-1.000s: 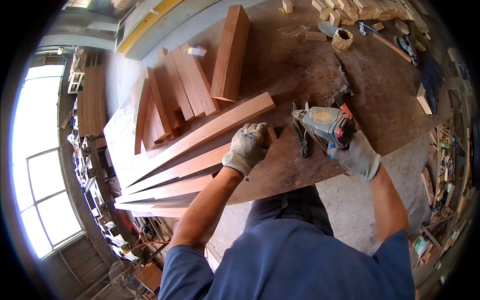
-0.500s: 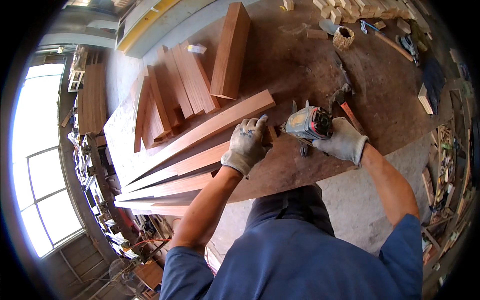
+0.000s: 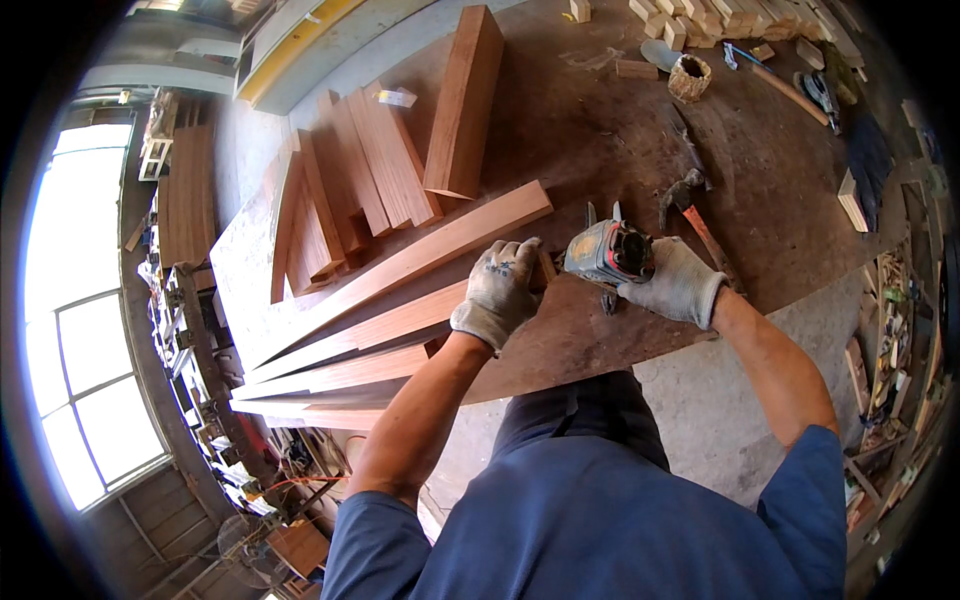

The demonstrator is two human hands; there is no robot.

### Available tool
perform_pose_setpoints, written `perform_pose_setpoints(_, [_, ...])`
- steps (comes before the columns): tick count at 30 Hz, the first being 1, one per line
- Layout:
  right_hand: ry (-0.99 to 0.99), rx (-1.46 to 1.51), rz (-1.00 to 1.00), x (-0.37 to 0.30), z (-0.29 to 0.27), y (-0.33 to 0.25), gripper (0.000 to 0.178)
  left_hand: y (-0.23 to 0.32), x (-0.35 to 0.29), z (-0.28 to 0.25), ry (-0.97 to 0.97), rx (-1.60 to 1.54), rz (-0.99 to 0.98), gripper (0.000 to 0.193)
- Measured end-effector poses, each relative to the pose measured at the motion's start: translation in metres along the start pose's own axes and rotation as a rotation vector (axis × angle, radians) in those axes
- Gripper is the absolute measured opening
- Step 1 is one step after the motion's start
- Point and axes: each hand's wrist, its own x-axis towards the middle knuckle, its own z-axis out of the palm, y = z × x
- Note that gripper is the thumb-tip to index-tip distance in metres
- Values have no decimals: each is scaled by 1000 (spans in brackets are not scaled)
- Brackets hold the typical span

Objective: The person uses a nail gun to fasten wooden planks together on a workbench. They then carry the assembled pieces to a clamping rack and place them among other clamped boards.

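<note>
My left hand point(image 3: 499, 293), in a grey-white work glove, is closed over the end of a reddish-brown wooden strip point(image 3: 400, 327) lying on the worktable. My right hand point(image 3: 672, 288), gloved alike, grips a handheld power tool point(image 3: 601, 252) with a grey body, a red ring and a black end. The tool sits just right of the strip's end. Its working side faces away and is hidden, so its exact kind cannot be made out. A longer strip point(image 3: 440, 250) lies just beyond my left hand, and another strip point(image 3: 340, 375) lies nearer to me.
A hammer point(image 3: 705, 232) with an orange-red handle and a chisel-like tool point(image 3: 687, 140) lie beyond the power tool. Thick beams point(image 3: 465, 110) and boards point(image 3: 385, 160) lie far left. At the back right are a round container point(image 3: 689, 78), another hammer point(image 3: 790, 95) and stacked wood blocks point(image 3: 700, 18).
The power tool and my right hand have shifted slightly left, toward my left hand. My left hand has moved slightly right, its fingers more curled over the strip.
</note>
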Motion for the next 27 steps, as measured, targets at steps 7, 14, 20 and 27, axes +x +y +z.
perform_pose_setpoints(7, [-37,-28,31,1,-1,-3,27,-2,-1,3,9,4,-6,56])
perform_pose_setpoints(14, [-36,-35,32,1,-3,-7,27,2,1,0,1,4,-12,55])
perform_pose_setpoints(20, [-10,15,5,4,3,0,26,1,0,2,5,8,-15,56])
perform_pose_setpoints(27, [-22,-14,31,5,1,-1,28,2,0,0,-27,20,-41,57])
